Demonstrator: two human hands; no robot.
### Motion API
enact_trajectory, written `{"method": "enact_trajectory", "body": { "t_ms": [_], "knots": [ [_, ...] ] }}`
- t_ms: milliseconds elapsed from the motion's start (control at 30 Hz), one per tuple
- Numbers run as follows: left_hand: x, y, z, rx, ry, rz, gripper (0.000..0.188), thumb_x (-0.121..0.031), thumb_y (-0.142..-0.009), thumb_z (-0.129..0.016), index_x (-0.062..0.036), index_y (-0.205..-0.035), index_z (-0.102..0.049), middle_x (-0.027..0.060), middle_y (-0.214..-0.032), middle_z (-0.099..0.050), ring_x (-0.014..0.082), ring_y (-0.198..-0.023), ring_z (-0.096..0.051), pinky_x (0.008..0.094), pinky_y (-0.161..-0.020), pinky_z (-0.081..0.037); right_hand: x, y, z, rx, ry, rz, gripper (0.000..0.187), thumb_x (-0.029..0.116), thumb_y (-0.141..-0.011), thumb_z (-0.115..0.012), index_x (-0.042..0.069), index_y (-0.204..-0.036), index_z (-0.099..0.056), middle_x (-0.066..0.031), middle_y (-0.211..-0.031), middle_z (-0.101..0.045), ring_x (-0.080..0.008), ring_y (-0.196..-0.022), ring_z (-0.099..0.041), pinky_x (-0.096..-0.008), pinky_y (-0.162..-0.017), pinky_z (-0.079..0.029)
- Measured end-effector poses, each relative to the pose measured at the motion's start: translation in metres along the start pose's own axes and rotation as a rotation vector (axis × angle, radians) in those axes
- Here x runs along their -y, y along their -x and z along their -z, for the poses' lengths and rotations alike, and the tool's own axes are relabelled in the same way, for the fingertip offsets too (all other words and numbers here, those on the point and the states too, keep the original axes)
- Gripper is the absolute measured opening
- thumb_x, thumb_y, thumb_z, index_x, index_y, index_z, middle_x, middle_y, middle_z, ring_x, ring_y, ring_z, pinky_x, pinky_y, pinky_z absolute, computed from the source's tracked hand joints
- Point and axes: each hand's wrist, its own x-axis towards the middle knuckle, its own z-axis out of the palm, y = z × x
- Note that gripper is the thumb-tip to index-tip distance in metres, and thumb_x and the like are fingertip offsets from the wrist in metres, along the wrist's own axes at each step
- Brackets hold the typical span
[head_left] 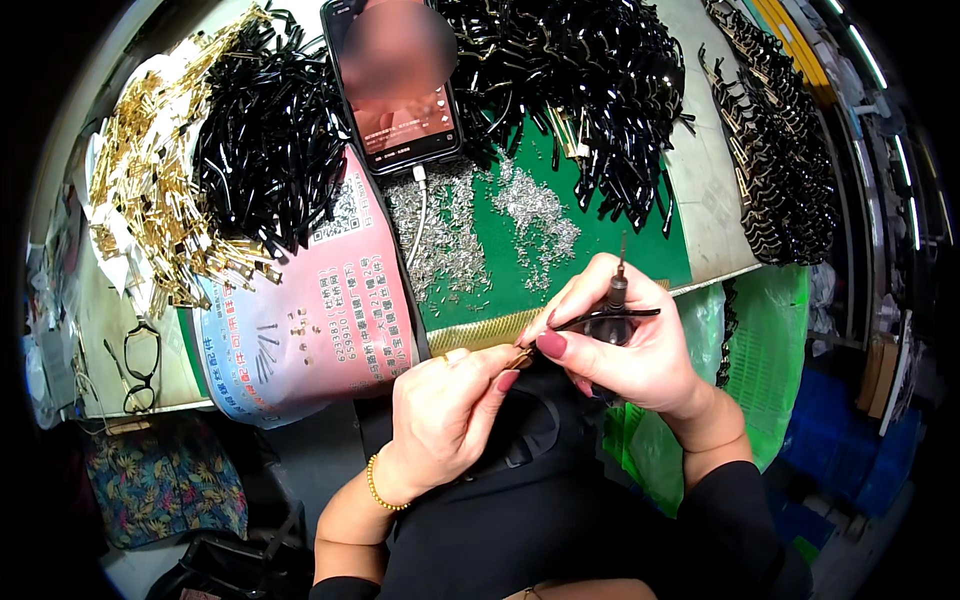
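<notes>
My left hand [440, 408] is closed, its thumb and forefinger pinching a small gold-and-dark metal part [519, 358], mostly hidden by the fingertips. Close against it, my right hand [655, 355] is closed around a small dark screwdriver [617, 292], its thin shaft pointing up and away from me. A slim black strip, like a glasses temple [635, 313], also lies across the fingers of that hand. Both hands meet just in front of the table's near edge. Beyond them, tiny silvery screws [535, 212] are scattered on a green mat [655, 255].
A phone [400, 125] with a white cable [422, 205] lies mid-table. Around it are heaps of gold temples [150, 195], black temples [270, 150] and more black temples [600, 90]. Stacked dark frames [775, 150] stand at right, glasses [142, 365] at left, a green basket [765, 365] below.
</notes>
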Motion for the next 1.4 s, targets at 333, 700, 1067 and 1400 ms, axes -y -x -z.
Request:
{"method": "enact_trajectory", "body": {
  "t_ms": [333,700,1067,1400],
  "knots": [
    [0.001,0.000,0.000,-0.036,0.058,-0.012,0.014,-0.001,-0.088,-0.068,-0.0030,-0.102,-0.069,0.0073,-0.082,-0.070,0.0232,-0.061,-0.063,0.0323,-0.057,-0.048,0.004,-0.001,0.000,0.017,0.041,-0.030,0.013,0.007,-0.092,-0.073,0.003,-0.097,-0.062,-0.0013,-0.081,-0.065,-0.0025,-0.058,-0.055,-0.0177,-0.049,-0.042],
    [0.001,0.001,-0.002,-0.022,0.003,-0.017,0.010,-0.001,-0.088,-0.069,-0.0045,-0.097,-0.068,0.0066,-0.077,-0.068,0.0230,-0.058,-0.061,0.0330,-0.055,-0.046,-0.001,0.007,0.006,-0.059,-0.024,0.003,0.014,0.006,-0.093,-0.072,0.004,-0.097,-0.060,-0.0024,-0.080,-0.064,-0.0030,-0.056,-0.054,-0.0181,-0.046,-0.042],
    [0.001,0.004,-0.007,-0.005,-0.016,-0.043,0.010,-0.001,-0.088,-0.068,-0.0033,-0.097,-0.067,0.0074,-0.081,-0.070,0.0234,-0.059,-0.062,0.0332,-0.055,-0.047,-0.003,0.008,0.008,-0.029,-0.074,-0.062,0.013,0.007,-0.093,-0.073,0.004,-0.096,-0.060,-0.0009,-0.076,-0.063,-0.0029,-0.055,-0.053,-0.0179,-0.046,-0.041],
    [-0.007,0.001,-0.007,0.019,0.036,0.035,0.010,0.001,-0.091,-0.064,-0.0013,-0.101,-0.066,0.0091,-0.086,-0.071,0.0271,-0.068,-0.066,0.0338,-0.061,-0.051,-0.006,0.011,0.005,0.063,0.154,0.029,0.013,0.006,-0.094,-0.070,0.001,-0.102,-0.061,-0.0041,-0.091,-0.064,-0.0082,-0.071,-0.060,-0.0231,-0.063,-0.049]
  ]
}}
